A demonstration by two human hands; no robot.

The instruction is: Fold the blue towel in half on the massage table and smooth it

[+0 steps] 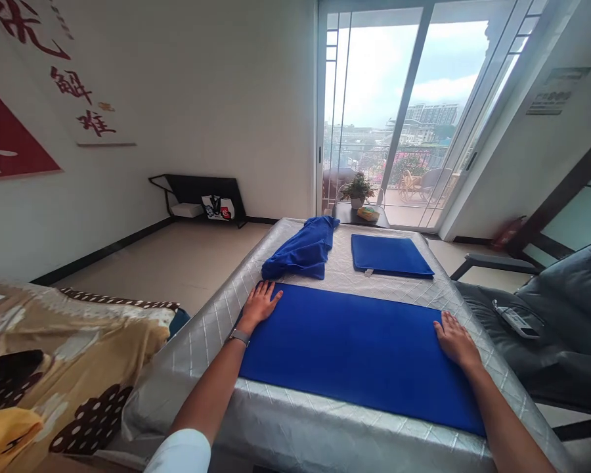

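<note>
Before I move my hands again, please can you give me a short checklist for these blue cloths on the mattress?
1. Left hand on the left corner of the flat blue cloth, palm down: ok.
2. Right hand at the cloth's right edge, palm down: ok.
3. Surface of the flat blue cloth smooth, no visible folds: ok.
4. Bunched blue cloth farther along the mattress, crumpled and not folded: not ok.
5. Folded blue pad lying flat: ok.
6. Underside of the flat blue cloth: cannot tell.

red wall banner [4, 135] cut off, wall plaque [554, 92] text unreadably small
</note>
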